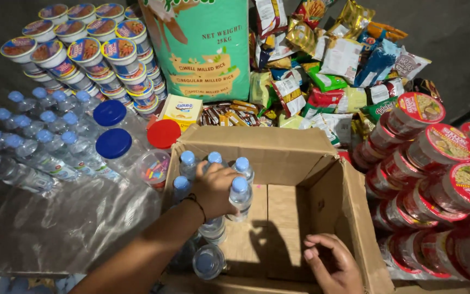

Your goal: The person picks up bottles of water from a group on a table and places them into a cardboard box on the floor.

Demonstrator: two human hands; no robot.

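We're gripping a small water bottle [240,197] w/ our left hand [213,188], standing it in the cardboard box [300,158] beside approx. six others at the box's 9 o'clock. Right hand [330,265] is resting loosely curled, holding nothing, at 5 o'clock. Box mostly bare; loose water bottles [33,139], cup noodles [441,179], snack packets [327,71] are waiting outside.

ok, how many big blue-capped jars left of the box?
2: one big blue-capped jar beside the red-lidded jar, the other just below it, nearer the cardboard box. More may be hidden.
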